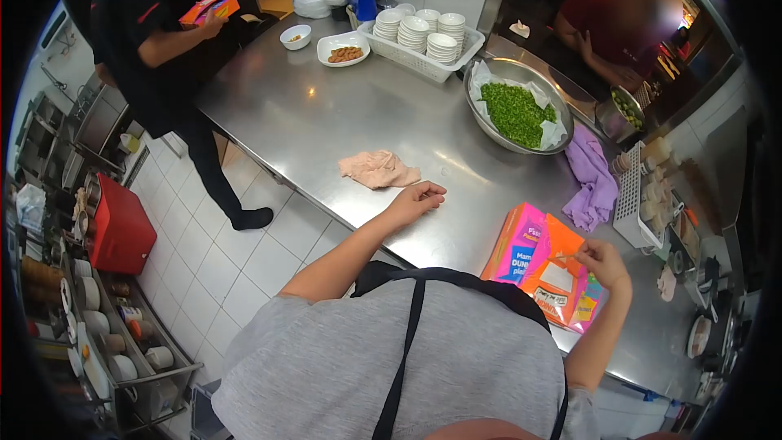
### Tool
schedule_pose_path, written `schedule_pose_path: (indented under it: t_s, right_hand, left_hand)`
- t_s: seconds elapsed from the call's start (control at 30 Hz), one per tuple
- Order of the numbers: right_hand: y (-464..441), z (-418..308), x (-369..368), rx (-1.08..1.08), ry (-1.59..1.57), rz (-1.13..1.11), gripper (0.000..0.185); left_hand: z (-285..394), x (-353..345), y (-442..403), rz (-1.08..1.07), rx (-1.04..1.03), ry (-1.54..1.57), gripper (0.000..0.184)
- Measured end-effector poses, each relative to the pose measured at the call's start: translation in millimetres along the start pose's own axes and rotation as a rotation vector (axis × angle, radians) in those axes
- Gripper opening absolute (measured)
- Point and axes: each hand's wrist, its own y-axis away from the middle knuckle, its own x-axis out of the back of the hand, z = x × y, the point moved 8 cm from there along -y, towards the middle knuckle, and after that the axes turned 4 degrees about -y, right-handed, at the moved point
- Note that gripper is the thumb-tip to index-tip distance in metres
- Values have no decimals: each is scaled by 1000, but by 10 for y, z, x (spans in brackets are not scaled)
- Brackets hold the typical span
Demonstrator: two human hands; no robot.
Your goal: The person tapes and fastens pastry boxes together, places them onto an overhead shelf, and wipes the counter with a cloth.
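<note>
My left hand (417, 202) hovers over the steel table's near edge, fingers loosely bent and apart, with nothing visible in them. Just beyond it lies a crumpled pink cloth (378, 169). On the right, my right hand (601, 262) is over an orange and pink cardboard box (544, 265), thumb and fingers pinched together. A thin pale strip shows at those fingertips; I cannot tell whether it belongs to the box. Printed text and a white label panel are visible on the box.
On the steel table (301, 130) are a large bowl (562, 143) of chopped greens, a purple cloth (588, 175), a white basket (444, 72) of stacked dishes and a plate (322, 50) of brown food. A co-worker (134, 24) holds a similar box; another person (607, 28) leans beyond the hatch.
</note>
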Motion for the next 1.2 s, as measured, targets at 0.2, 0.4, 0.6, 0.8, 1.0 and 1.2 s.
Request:
schedule_pose_path:
  t_s: [0.2, 0.4, 0.6, 0.8, 1.0, 1.2]
  right_hand:
    - [238, 146, 240, 78, 27, 353, 30]
    - [384, 1046, -27, 9, 152, 620, 45]
    - [693, 1448, -11, -101, 3, 832, 54]
    - [796, 2356, -385, -527, -688, 563, 68]
    - [756, 1578, -541, -266, -1058, 438, 56]
    - [680, 1207, -311, -288, -1144, 449, 56]
  left_hand:
    - [833, -556, -116, 136, -572, -514, 40]
    - [1217, -1913, 151, -249, -1001, -947, 54]
    - [734, -2055, 45, -511, -870, -1068, 59]
    - [321, -1531, -112, -199, -578, -685, 64]
    - [-629, -1579, -484, -351, -221, -275, 63]
    - [27, -1407, -239, -314, 210, 534, 59]
